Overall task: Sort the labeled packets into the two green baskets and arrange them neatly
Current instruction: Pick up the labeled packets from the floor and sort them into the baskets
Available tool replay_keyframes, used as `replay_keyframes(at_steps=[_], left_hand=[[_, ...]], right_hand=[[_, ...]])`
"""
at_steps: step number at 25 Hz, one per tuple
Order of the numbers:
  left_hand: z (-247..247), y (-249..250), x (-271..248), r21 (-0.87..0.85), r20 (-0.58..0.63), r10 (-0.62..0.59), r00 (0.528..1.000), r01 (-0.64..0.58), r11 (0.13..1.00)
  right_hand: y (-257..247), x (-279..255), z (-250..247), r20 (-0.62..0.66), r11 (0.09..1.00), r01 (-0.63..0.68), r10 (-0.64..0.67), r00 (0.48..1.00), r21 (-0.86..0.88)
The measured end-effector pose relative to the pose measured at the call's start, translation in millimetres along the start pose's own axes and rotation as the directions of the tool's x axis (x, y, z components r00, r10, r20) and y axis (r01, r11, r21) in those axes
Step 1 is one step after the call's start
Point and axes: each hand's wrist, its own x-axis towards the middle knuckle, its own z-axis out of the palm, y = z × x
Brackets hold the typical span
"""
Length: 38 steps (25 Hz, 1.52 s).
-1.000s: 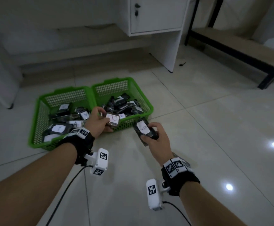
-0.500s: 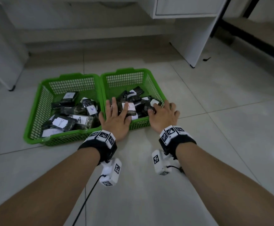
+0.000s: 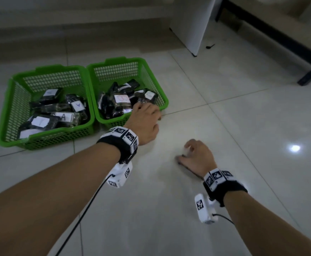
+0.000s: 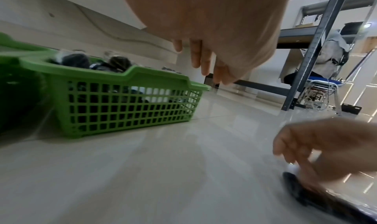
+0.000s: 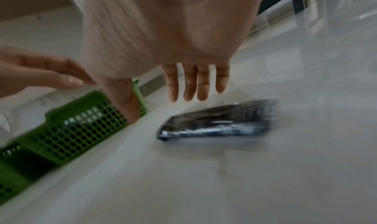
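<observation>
The right hand (image 3: 197, 156) has come away from the baskets and now hangs low over a dark packet (image 5: 216, 121) lying on the floor (image 3: 243, 126), fingers (image 5: 195, 82) straight and loose, not yet gripping it. The left hand (image 3: 145, 122), a moment ago spread over the packets, has drawn back to the near rim of the right basket (image 3: 162, 100), fingers relaxed and holding nothing. So the last two packets are in, and one stray remains to sort; its label is hidden. I count two green baskets, the left basket (image 3: 8, 108) showing A labels, and one loose packet.
</observation>
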Motion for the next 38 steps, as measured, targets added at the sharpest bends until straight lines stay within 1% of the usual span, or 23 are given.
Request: replay_keyframes(at_steps=[1,2,3,5,7,8,9,11,12,14,16,18,20,22,24,26,28,29,32,35,36,37,38], left_hand=[[2.2,6.7,3.4,-0.002,0.062,-0.026,0.998,0.026,1.000],[4.7,8.4,5.0,-0.001,0.115,-0.066,0.991,0.066,0.998],[4.6,10.1,6.2,0.002,0.142,-0.089,0.986,0.089,0.996],[2.1,7.8,2.3,-0.007,0.141,-0.112,0.984,0.114,0.993],[-1.9,0.5,-7.4,-0.013,0.112,-0.193,0.975,0.196,0.981],[-5.0,-4.7,-12.8,-0.011,0.102,-0.269,0.958,0.271,0.962],[-3.8,-8.3,-20.1,-0.012,0.127,-0.342,0.931,0.346,0.938],[-3.5,-21.8,-37.7,-0.050,0.216,-0.403,0.889,0.423,0.905],[-1.8,-27.2,-45.5,-0.061,0.256,-0.385,0.887,0.412,0.909],[1.6,-38.8,-58.1,-0.122,0.275,-0.319,0.907,0.362,0.924],[3.7,-50.6,-66.8,-0.209,0.205,-0.309,0.929,0.350,0.913],[0.5,-61.2,-69.0,-0.200,0.092,-0.354,0.931,0.365,0.909],[-3.3,-73.2,-70.8,-0.177,0.024,-0.399,0.917,0.396,0.901],[-2.9,-86.2,-75.4,-0.229,-0.016,-0.414,0.910,0.399,0.888],[-0.2,-99.6,-84.8,-0.275,-0.123,-0.409,0.904,0.365,0.889],[0.9,-119.6,-99.4,-0.252,-0.229,-0.398,0.888,0.341,0.906],[-5.7,-144.1,-117.3,-0.229,-0.289,-0.445,0.848,0.391,0.892],[-10.5,-155.3,-128.0,-0.217,-0.280,-0.480,0.831,0.432,0.875],[-21.9,-185.2,-160.5,-0.159,-0.134,-0.593,0.794,0.573,0.804],[-23.1,-202.1,-184.6,-0.263,-0.017,-0.594,0.804,0.570,0.779],[-24.8,-204.5,-187.6,-0.313,0.005,-0.620,0.785,0.590,0.744],[-26.7,-205.0,-187.5,-0.374,0.022,-0.674,0.738,0.632,0.679],[-26.7,-202.9,-184.8,-0.429,0.047,-0.742,0.668,0.685,0.589]], right_hand=[[11.7,-13.9,-1.6,0.098,0.998,0.010,-0.004,0.995,-0.058],[20.6,-23.4,0.2,0.153,0.994,0.040,-0.024,0.988,-0.103],[27.1,-29.4,-1.0,0.159,0.991,0.064,-0.044,0.986,-0.121],[24.0,-31.4,-10.4,0.094,0.996,0.055,-0.049,0.994,-0.066],[5.3,-22.7,-27.1,0.044,0.989,0.003,-0.009,0.999,0.149],[-9.1,-15.8,-38.3,0.060,0.948,-0.036,0.018,0.998,0.316],[-23.0,-10.6,-48.1,0.124,0.882,-0.086,0.032,0.992,0.462],[-59.2,0.7,-68.0,0.256,0.793,-0.146,-0.013,0.967,0.591],[-76.0,7.5,-74.1,0.322,0.772,-0.170,-0.047,0.945,0.613],[-112.4,20.6,-84.9,0.456,0.776,-0.225,-0.090,0.885,0.589],[-150.6,32.6,-87.9,0.550,0.817,-0.250,-0.097,0.829,0.520],[-188.0,41.2,-87.8,0.566,0.859,-0.228,-0.084,0.820,0.458],[-220.5,48.1,-80.4,0.538,0.876,-0.196,-0.083,0.839,0.441],[-245.5,57.4,-61.1,0.468,0.864,-0.155,-0.103,0.878,0.480],[-266.2,65.7,-34.4,0.391,0.820,-0.094,-0.165,0.905,0.565],[-287.4,73.7,-0.6,0.331,0.758,-0.042,-0.233,0.915,0.651],[-309.9,84.0,35.7,0.272,0.745,0.015,-0.262,0.926,0.667],[-318.1,85.9,52.1,0.243,0.752,0.040,-0.262,0.934,0.657],[-338.3,94.2,93.0,0.181,0.792,0.088,-0.244,0.953,0.604],[-353.3,87.8,113.9,0.112,0.756,0.067,-0.182,0.977,0.651],[-355.3,83.5,118.1,0.078,0.768,0.108,-0.201,0.976,0.631],[-354.9,79.8,121.9,0.053,0.797,0.163,-0.237,0.970,0.582],[-354.4,77.4,125.0,0.038,0.822,0.226,-0.287,0.957,0.523]])
